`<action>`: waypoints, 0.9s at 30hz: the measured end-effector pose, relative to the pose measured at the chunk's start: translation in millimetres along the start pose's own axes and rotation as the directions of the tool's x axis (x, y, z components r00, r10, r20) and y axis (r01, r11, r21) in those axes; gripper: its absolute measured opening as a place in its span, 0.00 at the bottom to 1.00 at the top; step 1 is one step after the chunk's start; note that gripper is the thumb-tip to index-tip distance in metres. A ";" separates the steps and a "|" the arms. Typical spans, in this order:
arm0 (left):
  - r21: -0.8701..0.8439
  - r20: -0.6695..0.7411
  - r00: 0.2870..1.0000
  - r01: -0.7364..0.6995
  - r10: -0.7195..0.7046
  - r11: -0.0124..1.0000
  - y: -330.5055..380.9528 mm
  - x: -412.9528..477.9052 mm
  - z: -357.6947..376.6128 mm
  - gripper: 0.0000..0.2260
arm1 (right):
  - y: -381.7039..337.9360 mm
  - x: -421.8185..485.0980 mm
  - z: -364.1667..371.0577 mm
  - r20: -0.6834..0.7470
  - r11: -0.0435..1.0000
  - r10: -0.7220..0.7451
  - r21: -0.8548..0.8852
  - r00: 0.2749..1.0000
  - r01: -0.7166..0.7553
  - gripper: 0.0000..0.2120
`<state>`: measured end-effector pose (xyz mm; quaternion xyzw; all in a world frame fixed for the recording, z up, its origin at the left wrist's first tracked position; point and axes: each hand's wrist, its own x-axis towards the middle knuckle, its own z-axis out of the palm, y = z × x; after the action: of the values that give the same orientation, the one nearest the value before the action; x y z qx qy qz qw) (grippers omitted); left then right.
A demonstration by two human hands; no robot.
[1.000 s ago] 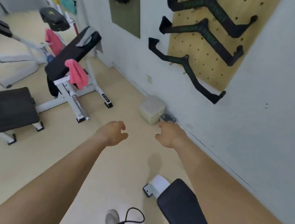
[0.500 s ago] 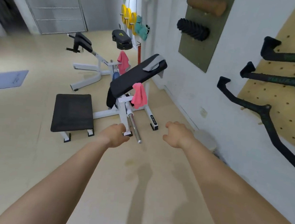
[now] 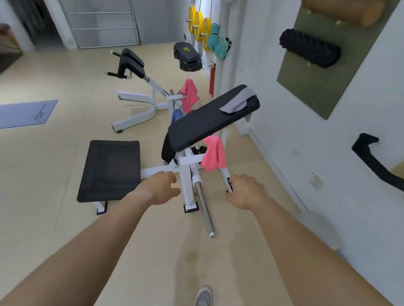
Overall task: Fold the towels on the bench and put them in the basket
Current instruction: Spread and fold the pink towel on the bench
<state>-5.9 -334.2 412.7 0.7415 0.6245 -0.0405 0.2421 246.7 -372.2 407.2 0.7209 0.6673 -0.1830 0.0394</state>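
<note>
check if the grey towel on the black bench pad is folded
Unfolded: the grey towel lies rumpled over the black bench pad.

The left forearm (image 3: 97, 246) and right forearm (image 3: 309, 253) are bare; the grey mesh sneaker (image 3: 203, 302) has orange trim.

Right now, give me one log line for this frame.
left hand: open, empty | right hand: open, empty | pink towel: hanging off bench | grey towel: on bench | basket: not visible

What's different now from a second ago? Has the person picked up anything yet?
The view has swung from the wall toward the bench, which is now nearer. Nothing was picked up: the left hand and right hand stay empty, stretched ahead. The grey towel and pink towel stay draped on the bench, untouched.
</note>
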 end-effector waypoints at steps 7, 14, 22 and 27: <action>0.013 0.039 0.995 0.088 -0.089 0.996 -10.3 154.2 -56.5 0.21 | 5.3 173.0 -32.9 0.069 0.991 0.034 0.124 0.997 -0.042 0.24; -0.029 0.095 0.994 0.058 -0.055 0.998 -1.1 303.2 -64.5 0.20 | 24.9 307.9 -37.2 0.117 0.977 0.102 0.173 0.988 -0.121 0.22; -0.191 0.176 0.984 0.023 0.012 0.981 9.8 486.2 -23.1 0.24 | 46.8 455.1 -1.7 0.203 0.909 0.214 0.315 0.956 -0.271 0.09; -0.321 0.236 0.971 0.028 0.051 0.947 8.8 584.6 17.2 0.24 | 47.4 536.8 30.2 0.234 0.844 0.302 0.384 0.924 -0.373 0.20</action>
<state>133.3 187.8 188.3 0.6853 0.5843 -0.0264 0.4339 309.5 122.4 200.4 0.8009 0.4683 -0.3719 -0.0307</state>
